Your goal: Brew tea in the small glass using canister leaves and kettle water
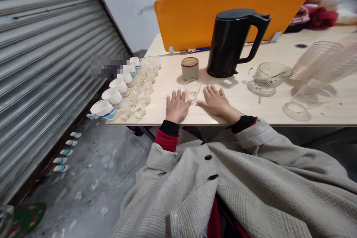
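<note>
Palm down on the tabletop, my left hand (177,107) has its fingers spread and holds nothing. My right hand (216,100) also lies flat, fingers apart. Between the two stands a small clear plastic cup (192,90), upright, with a few dark bits showing at its bottom; my left thumb is close to its base, and I cannot tell whether they touch. Just behind the cup sits a beige canister (190,70) with a wooden lid. A black electric kettle (227,44) stands behind my right hand, its handle to the right.
Rows of paper cups (112,97) and small clear cups (134,100) line the table's left end. To the right are a glass cup (272,74) with dried bits and a spoon, and stacked plastic cups (315,63). An orange divider (189,22) runs behind; another person's hand (323,0) shows beyond.
</note>
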`<state>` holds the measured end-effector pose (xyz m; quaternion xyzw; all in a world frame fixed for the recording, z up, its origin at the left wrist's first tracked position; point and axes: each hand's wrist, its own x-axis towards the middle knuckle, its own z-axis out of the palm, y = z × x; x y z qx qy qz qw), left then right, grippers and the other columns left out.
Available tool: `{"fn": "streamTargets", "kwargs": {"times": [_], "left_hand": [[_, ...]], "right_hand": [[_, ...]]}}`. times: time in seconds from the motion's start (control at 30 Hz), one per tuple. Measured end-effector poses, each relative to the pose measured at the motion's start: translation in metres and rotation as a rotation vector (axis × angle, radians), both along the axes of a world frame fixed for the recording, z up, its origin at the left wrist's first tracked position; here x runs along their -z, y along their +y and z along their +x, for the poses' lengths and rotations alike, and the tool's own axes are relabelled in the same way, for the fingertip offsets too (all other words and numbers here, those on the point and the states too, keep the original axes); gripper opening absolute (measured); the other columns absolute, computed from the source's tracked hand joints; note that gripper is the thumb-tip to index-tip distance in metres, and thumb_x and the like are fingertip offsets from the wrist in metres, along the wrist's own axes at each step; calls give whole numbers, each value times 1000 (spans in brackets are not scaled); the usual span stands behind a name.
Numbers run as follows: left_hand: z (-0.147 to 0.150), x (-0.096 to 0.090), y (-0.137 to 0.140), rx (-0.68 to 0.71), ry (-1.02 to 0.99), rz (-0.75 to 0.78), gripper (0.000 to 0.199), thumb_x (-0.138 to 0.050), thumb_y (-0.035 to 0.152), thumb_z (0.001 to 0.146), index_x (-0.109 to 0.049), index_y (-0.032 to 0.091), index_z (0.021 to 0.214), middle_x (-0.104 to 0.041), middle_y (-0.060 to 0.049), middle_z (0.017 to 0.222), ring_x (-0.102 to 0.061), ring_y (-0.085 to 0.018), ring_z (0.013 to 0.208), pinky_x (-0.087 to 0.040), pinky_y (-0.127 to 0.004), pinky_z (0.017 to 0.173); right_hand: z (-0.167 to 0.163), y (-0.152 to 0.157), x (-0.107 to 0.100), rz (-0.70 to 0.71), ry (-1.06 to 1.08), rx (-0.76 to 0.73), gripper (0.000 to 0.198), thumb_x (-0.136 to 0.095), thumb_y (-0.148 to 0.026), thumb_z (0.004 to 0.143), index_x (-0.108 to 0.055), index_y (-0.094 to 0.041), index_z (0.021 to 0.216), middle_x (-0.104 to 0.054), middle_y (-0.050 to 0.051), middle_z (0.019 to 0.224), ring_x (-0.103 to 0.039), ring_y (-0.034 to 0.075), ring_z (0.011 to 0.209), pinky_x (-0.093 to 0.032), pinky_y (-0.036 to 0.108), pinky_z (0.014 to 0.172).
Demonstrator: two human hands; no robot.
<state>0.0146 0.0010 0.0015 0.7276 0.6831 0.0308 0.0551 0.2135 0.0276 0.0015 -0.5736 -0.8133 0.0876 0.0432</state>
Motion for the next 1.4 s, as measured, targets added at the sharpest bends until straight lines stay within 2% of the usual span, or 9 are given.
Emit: {"fn": "streamTargets", "kwargs": {"times": [0.37,0.57,0.9,1.4], "left_hand": [[0,0,0,3,8,10,72,-21,55,109,-27,18,171,-18,-8,182,-11,-34,169,-12,-62,136],[0,-1,0,-6,14,3,70,-22,56,109,-27,24,171,-17,-5,182,-11,-32,169,-12,-61,136],[0,-3,0,-6,-4,-21,72,-21,55,109,-26,19,171,-14,-7,182,-7,-33,170,-9,-61,136],[0,-2,1,-7,12,-22,72,-20,55,108,-25,21,172,-14,-6,182,-8,-33,170,-11,-61,136]], "right_hand": [[0,0,0,6,7,-8,94,-32,-70,104,-27,-2,168,-19,26,177,-13,41,167,-13,67,132],[1,2,3,9,12,-9,94,-29,-71,104,-26,-3,169,-18,25,178,-13,41,167,-13,67,132],[1,2,3,20,1,-3,95,-32,-70,104,-26,-2,169,-18,24,178,-12,40,167,-11,65,132],[0,1,2,17,6,-2,94,-31,-70,104,-26,-3,169,-19,24,178,-12,40,167,-11,65,133]]}}
